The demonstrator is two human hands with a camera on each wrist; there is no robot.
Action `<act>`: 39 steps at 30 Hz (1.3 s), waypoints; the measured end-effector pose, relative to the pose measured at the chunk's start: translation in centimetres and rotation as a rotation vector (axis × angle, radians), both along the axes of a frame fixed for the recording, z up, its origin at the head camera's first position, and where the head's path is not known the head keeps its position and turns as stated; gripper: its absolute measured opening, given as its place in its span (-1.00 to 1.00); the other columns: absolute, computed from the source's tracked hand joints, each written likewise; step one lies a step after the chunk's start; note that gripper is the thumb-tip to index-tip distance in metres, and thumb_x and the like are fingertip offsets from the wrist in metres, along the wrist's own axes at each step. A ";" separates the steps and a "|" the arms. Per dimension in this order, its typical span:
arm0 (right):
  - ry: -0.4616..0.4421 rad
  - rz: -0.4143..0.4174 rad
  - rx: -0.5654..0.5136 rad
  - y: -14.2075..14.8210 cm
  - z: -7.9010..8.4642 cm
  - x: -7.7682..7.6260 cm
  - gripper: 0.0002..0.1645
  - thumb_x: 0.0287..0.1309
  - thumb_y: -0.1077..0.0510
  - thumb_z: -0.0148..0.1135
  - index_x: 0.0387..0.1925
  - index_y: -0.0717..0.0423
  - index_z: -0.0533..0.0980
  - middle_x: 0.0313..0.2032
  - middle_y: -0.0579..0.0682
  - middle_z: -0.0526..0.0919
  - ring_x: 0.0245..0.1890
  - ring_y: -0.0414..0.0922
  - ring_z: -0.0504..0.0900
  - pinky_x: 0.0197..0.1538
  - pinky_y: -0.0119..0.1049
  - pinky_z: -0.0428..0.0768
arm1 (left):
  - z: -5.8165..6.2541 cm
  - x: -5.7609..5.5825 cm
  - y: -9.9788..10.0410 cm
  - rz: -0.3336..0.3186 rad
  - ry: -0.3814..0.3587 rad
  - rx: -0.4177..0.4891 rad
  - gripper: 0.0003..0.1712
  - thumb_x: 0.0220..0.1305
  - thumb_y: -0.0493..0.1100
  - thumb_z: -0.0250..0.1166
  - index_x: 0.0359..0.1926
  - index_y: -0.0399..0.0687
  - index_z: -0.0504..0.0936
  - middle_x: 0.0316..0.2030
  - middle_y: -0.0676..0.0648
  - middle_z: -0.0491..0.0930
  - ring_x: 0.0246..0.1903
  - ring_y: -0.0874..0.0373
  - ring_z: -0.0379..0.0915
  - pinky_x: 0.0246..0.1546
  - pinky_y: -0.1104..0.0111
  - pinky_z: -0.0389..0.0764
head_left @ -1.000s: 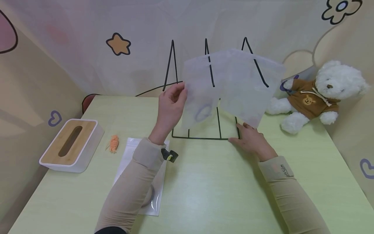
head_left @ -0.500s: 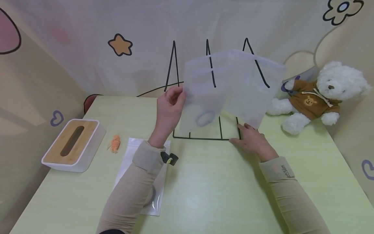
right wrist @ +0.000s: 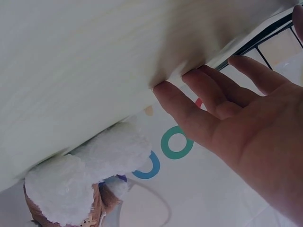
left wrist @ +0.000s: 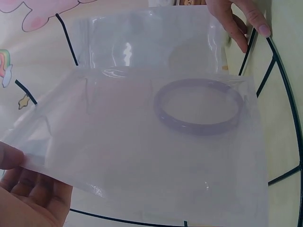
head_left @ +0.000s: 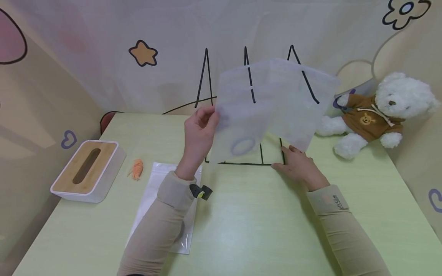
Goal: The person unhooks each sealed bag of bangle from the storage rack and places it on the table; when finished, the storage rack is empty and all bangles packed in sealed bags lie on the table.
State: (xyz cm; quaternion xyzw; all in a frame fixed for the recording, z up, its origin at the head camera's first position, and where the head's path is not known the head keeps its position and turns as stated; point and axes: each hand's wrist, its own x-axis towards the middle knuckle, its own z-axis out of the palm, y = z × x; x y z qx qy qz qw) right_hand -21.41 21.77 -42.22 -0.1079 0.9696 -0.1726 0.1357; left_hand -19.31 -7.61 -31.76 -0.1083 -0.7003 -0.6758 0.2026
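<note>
My left hand [head_left: 199,134] pinches the left edge of a translucent plastic bag [head_left: 238,115] between thumb and fingers. Inside it lies a pale purple bangle-like ring [left wrist: 199,127], low in the bag. A prong of the black wire display rack [head_left: 243,164] passes through the bag's upper part. Behind and to the right, a second translucent bag [head_left: 297,103] hangs on the right prong; the left prong [head_left: 199,82] bears nothing. My right hand [head_left: 297,165] rests at the rack base's front right corner, thumb by the front bar, its fingers extended and fingertips on the tabletop.
A flat clear-and-white bag [head_left: 155,184] lies partly under the left sleeve. Further left are a small orange bundle of cord [head_left: 137,170] and a white tissue box [head_left: 86,168] with a wooden lid. A white teddy bear [head_left: 376,119] in a brown hoodie sits at right.
My left hand has moved slightly down, drawing the front bag's left side and the ring lower. The right hand stays at the rack's corner.
</note>
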 end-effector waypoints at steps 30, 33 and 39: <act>-0.006 0.004 -0.001 -0.2 0.6 0.4 -0.02 0.33 -0.21 0.08 0.46 0.35 -0.01 0.40 0.47 0.01 0.34 0.43 0.06 0.13 0.48 0.16 | -0.2 1.5 -0.2 -0.027 0.003 0.015 -0.79 0.37 -0.31 0.18 -0.07 -0.38 0.60 -0.23 -0.24 0.65 -0.31 0.17 0.53 -0.22 0.43 0.57; -0.002 0.006 0.002 -0.3 0.6 0.3 -0.01 0.33 -0.23 0.08 0.46 0.35 0.00 0.39 0.47 0.02 0.34 0.43 0.07 0.13 0.48 0.18 | -0.1 1.6 -0.2 -0.025 0.005 0.016 -0.80 0.36 -0.32 0.18 -0.08 -0.39 0.60 -0.25 -0.25 0.65 -0.35 0.18 0.51 -0.28 0.45 0.55; 0.002 0.007 0.002 -0.3 0.6 0.3 -0.01 0.33 -0.23 0.08 0.45 0.36 0.00 0.39 0.47 0.02 0.34 0.43 0.07 0.12 0.47 0.19 | -0.1 1.9 -0.1 -0.019 0.015 0.014 -0.81 0.36 -0.34 0.18 -0.09 -0.39 0.59 -0.33 -0.25 0.63 -0.47 0.22 0.40 -0.45 0.48 0.40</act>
